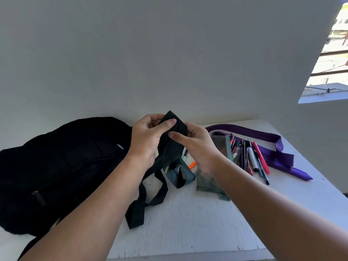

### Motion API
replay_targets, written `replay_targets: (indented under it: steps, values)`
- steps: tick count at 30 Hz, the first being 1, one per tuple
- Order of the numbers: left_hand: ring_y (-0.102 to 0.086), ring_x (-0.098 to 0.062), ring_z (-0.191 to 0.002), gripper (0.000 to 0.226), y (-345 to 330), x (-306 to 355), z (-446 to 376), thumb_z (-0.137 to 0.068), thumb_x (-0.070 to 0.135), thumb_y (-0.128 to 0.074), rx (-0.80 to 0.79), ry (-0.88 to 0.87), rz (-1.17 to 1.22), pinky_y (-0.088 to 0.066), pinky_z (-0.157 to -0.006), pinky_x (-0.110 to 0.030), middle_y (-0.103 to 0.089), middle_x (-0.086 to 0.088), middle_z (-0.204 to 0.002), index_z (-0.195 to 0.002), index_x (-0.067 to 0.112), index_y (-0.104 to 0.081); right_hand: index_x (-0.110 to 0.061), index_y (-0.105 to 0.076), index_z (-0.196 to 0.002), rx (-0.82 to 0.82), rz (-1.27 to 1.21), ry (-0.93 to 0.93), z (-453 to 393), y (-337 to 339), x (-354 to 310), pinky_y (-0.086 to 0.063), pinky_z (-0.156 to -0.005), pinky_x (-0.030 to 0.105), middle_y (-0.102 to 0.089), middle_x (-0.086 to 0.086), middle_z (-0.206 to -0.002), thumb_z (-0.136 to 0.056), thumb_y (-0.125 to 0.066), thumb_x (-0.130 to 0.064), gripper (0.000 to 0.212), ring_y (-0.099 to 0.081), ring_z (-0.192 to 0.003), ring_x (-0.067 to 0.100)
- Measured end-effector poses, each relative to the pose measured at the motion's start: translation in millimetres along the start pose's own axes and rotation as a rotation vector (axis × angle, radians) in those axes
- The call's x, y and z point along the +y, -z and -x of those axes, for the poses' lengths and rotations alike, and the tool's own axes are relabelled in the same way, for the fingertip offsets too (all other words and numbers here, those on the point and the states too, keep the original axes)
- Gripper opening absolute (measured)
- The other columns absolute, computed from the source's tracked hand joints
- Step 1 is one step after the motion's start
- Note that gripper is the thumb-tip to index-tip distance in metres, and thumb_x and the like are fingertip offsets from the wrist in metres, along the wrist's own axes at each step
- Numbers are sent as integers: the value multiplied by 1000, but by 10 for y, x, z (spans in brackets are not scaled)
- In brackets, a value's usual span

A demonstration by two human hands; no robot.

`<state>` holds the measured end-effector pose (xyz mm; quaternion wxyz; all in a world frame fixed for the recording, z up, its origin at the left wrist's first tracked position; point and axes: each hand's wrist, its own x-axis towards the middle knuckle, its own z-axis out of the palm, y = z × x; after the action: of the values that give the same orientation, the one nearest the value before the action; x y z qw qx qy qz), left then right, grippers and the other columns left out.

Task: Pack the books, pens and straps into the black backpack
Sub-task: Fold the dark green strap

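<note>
1. From the head view, I see both hands raised over the white surface [188, 223], meeting on a black strap [165, 147] near the back wall.
2. My left hand [148, 136] has its grip closed on the strap's upper fold: the thumb lies across the front of the fabric and the fingers curl behind it.
3. My right hand [195, 146] has its grip on the same fold from the other side, with the thumb forward against the fabric and the fingers bent round the strap's right edge.
4. The strap hangs down between the wrists, loops across the surface, and its free end lies flat near the left forearm.
5. The black backpack [62, 166] lies on its side at the left of the surface, against the wall, with a zip pull showing on its front. I cannot tell whether it is open.
6. A grey pouch with a dark loop [180, 174] sits just under the hands; an orange pen tip pokes out beside it.
7. A greenish translucent pencil case [207, 181] lies partly under the right wrist.
8. A spread of pens [254, 159] lies to the right of the case.
9. A purple strap [278, 157] curls behind and beside the pens, reaching toward the right edge.
10. I can make out no books in this view.
</note>
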<state>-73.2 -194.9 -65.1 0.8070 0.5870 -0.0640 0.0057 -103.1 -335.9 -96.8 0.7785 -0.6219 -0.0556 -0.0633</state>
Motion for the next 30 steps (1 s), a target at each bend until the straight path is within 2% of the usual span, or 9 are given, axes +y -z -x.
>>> replay_targets:
  steps: [5, 8, 9, 13, 17, 20, 22, 26, 30]
  values:
    - [-74, -24, -98, 29, 29, 5, 43, -97, 22, -68, -248, 192, -101, -59, -74, -27, -76, -17, -110, -117, 3, -73, -2, -73, -119, 9, 41, 5, -20, -12, -11, -62, -91, 37, -78, 19, -110, -100, -68, -5, 21, -76, -104, 30]
    - [-73, -25, -98, 24, -42, 60, -2, -99, 19, -65, -156, 69, -62, -62, -79, -34, -76, -12, -106, -116, 5, -73, -1, -66, -121, -17, 109, -21, -7, -50, -15, -60, -95, 54, -76, 23, -110, -96, -72, -8, 26, -75, -103, 39]
    - [-73, -27, -99, 21, -68, 94, -24, -99, 18, -65, -125, 14, -70, -62, -83, -39, -76, -12, -105, -114, 7, -74, -5, -65, -122, -60, 138, -36, 13, -67, -18, -61, -94, 53, -77, 19, -110, -95, -75, -9, 29, -76, -103, 36]
    - [-70, -40, -109, 15, -136, 272, -102, -99, 23, -67, -129, -123, -125, -56, -97, -55, -75, -18, -111, -105, 15, -78, -25, -70, -108, -211, 212, -46, 67, -137, 4, -61, -84, 26, -80, -5, -101, -94, -79, -15, 20, -77, -97, 13]
    - [-68, -44, -110, 14, -122, 349, -157, -97, 21, -70, -108, -146, -101, -53, -99, -60, -74, -22, -112, -104, 13, -78, -17, -73, -109, -180, 188, -26, 36, -207, 12, -61, -86, 29, -80, -3, -99, -96, -73, -11, 14, -77, -95, 15]
    - [-69, -36, -113, 15, -59, 357, -201, -96, 21, -71, -34, -157, -64, -53, -102, -55, -74, -18, -115, -106, 14, -79, -6, -73, -104, -117, 195, -48, -2, -196, -10, -60, -82, 36, -76, 6, -90, -96, -58, -1, 17, -73, -84, 19]
    - [-71, -26, -102, 14, 28, 403, -263, -96, 22, -71, 79, -174, -21, -56, -99, -48, -76, -11, -109, -105, 15, -79, -6, -69, -105, -80, 173, -81, -30, -146, 2, -60, -80, 41, -76, 10, -91, -96, -55, 1, 18, -71, -82, 24]
    - [-70, -19, -84, 9, 261, 439, -380, -97, 22, -71, 213, -120, 94, -60, -77, -34, -72, -7, -94, -97, 13, -75, -11, -72, -99, -59, 125, -136, -16, -70, 66, -61, -73, 33, -78, 10, -93, -102, -64, -8, 9, -72, -82, 24]
    - [-73, -25, -88, 12, 381, 328, -381, -96, 21, -71, 282, -37, 168, -63, -79, -40, -74, -11, -97, -99, 9, -72, -10, -75, -101, -75, 114, -166, -9, -87, 82, -59, -71, 29, -78, 9, -92, -99, -72, -15, 7, -73, -82, 22]
